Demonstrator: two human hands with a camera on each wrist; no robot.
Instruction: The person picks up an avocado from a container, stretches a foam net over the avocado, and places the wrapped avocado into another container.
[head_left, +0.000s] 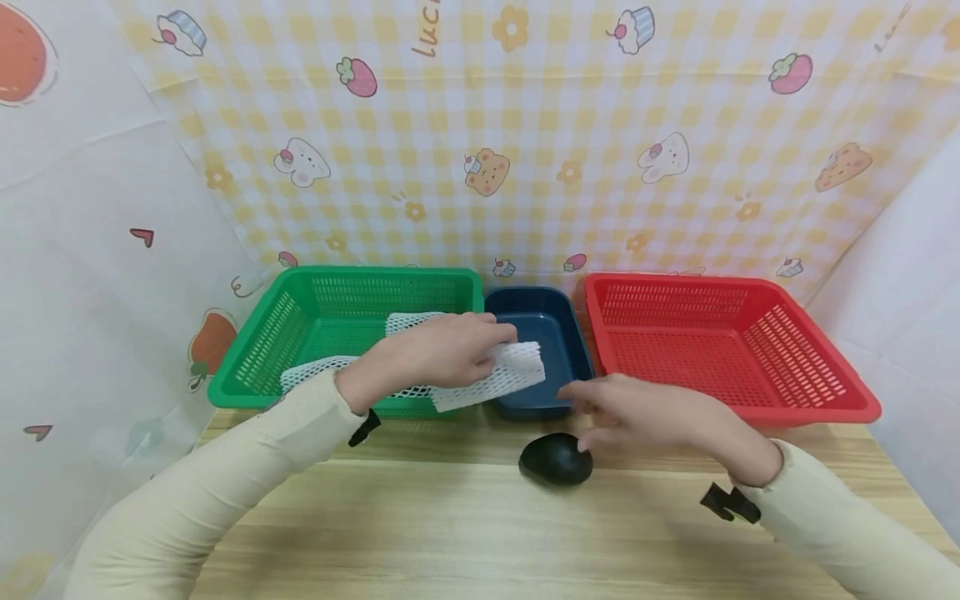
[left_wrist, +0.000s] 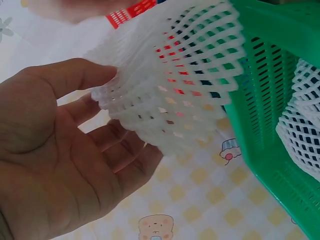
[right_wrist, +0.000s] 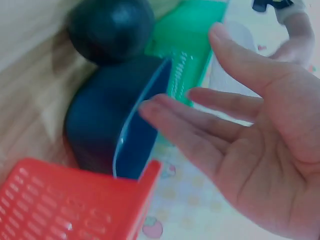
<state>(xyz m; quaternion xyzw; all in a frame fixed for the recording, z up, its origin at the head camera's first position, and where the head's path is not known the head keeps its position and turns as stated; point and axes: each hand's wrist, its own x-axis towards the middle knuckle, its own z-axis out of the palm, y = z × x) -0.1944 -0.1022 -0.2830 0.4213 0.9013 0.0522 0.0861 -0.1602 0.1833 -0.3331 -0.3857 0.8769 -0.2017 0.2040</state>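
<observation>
A white foam net sleeve is pinched in my left hand, over the gap between the green basket and the blue bin. In the left wrist view the thumb and fingers grip one end of the foam net sleeve, whose mesh spreads wide at the other end. My right hand hovers by the front right corner of the blue bin, its fingers loosely extended and holding nothing. Just below it, a dark avocado lies on the table; in the right wrist view the avocado is apart from the fingers.
The green basket at left holds more white foam nets. A dark blue bin stands in the middle, and a red basket at right. Behind them hangs a yellow checked cloth. Wooden tabletop lies in front.
</observation>
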